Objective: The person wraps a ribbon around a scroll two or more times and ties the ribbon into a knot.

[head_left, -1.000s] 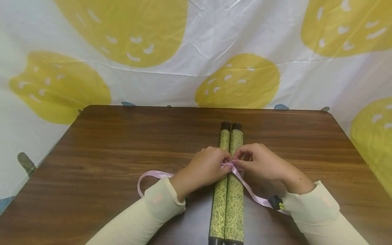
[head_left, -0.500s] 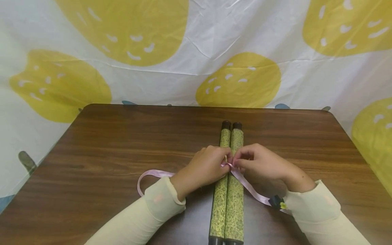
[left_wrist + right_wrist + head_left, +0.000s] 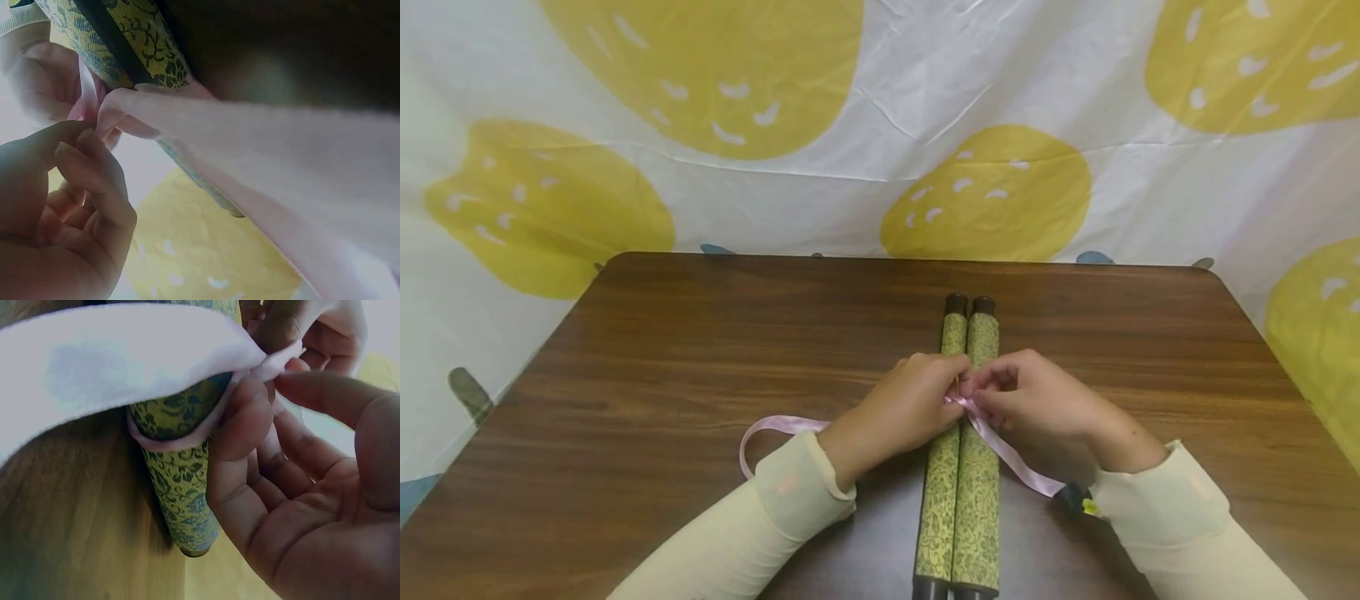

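Two rolled scrolls (image 3: 977,508) in yellow-green patterned fabric with dark end knobs lie side by side on the table, pointing away from me. A pink ribbon (image 3: 1018,468) passes around them and is gathered on top, where both hands meet. My left hand (image 3: 910,400) pinches the ribbon between thumb and forefinger; the left wrist view shows the ribbon (image 3: 262,137) trailing from it. From the other side my right hand (image 3: 1052,400) pinches the ribbon close by. In the right wrist view a ribbon loop (image 3: 169,445) wraps one scroll (image 3: 181,494). The exact crossing is partly hidden by fingers.
The brown wood-grain table (image 3: 700,333) spreads to both sides of the scrolls. A white curtain with yellow fruit prints (image 3: 985,196) hangs behind it. One ribbon tail loops left of my left wrist; the other runs beneath a small black item (image 3: 1070,500) at my right cuff.
Both hands stay at the ribbon crossing with small finger movements. The strip over the crossing is drawn flatter and closer to the scrolls. The view has shifted slightly.
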Demonstrator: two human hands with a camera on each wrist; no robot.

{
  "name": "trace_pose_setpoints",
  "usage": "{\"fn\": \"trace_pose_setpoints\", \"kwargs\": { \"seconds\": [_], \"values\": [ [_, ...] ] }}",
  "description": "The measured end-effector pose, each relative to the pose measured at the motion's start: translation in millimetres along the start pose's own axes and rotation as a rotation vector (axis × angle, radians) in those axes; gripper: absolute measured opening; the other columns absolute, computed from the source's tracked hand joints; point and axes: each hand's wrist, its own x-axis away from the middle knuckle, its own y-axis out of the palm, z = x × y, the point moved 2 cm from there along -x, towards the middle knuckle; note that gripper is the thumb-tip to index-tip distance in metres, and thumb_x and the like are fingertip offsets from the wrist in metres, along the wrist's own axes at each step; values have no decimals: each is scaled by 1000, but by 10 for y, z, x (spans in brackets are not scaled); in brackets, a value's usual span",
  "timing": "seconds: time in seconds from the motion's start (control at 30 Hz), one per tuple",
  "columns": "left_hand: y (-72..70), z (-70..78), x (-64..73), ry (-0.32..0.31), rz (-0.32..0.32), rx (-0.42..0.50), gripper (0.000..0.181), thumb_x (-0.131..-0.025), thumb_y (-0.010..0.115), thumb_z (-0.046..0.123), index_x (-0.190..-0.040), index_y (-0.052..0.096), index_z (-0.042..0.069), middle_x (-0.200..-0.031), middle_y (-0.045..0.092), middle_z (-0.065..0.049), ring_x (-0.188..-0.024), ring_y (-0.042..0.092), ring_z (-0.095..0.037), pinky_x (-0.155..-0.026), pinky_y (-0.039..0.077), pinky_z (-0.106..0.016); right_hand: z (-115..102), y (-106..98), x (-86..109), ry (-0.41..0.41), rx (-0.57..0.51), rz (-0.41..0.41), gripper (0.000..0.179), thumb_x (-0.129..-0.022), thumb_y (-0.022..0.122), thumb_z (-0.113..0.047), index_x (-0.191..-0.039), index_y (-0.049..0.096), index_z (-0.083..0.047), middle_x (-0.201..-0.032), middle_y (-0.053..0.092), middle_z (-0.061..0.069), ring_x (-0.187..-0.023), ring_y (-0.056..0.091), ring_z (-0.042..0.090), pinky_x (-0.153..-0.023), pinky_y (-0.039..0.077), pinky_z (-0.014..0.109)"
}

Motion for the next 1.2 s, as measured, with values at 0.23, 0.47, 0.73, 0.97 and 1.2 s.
{"fn": "trace_pose_setpoints", "kwargs": {
  "seconds": [0.23,0.47,0.73,0.97,1.2],
  "values": [
    [-1,15,-2,16,9,22,17,-81,73,3,-82,62,16,-74,61,5,-69,56,-9,-61,44,-20,24,-22,21,28,25,-49,14,-93,68,-16,-97,75,-5,-75,68,2,-66,60,11,-59,52,25],
    [-22,6,-1,28,37,79,16,-80,73,1,-81,63,14,-75,62,3,-70,57,-9,-63,46,-19,29,-8,7,1,16,-44,10,-92,70,-15,-91,74,-6,-76,68,4,-68,62,15,-61,53,27],
    [-33,-20,1,21,-9,196,12,-83,73,2,-87,68,12,-84,72,-1,-76,64,-9,-69,51,-17,30,-11,9,-1,-56,-23,8,-90,61,-2,-95,67,1,-77,68,8,-67,63,17,-61,56,30],
    [-78,-23,15,-7,-84,312,11,-88,71,5,-98,72,9,-90,75,-2,-77,66,-3,-69,53,-15,26,-30,6,-5,-96,-24,12,-88,56,2,-97,63,4,-74,69,9,-63,65,17,-60,57,33],
    [-129,-14,24,-31,-128,347,14,-91,67,6,-103,73,8,-94,76,-2,-79,67,-2,-72,54,-16,26,-29,1,2,-101,-40,11,-92,55,0,-99,63,4,-76,72,11,-65,68,19,-61,58,35]
  ]
}}
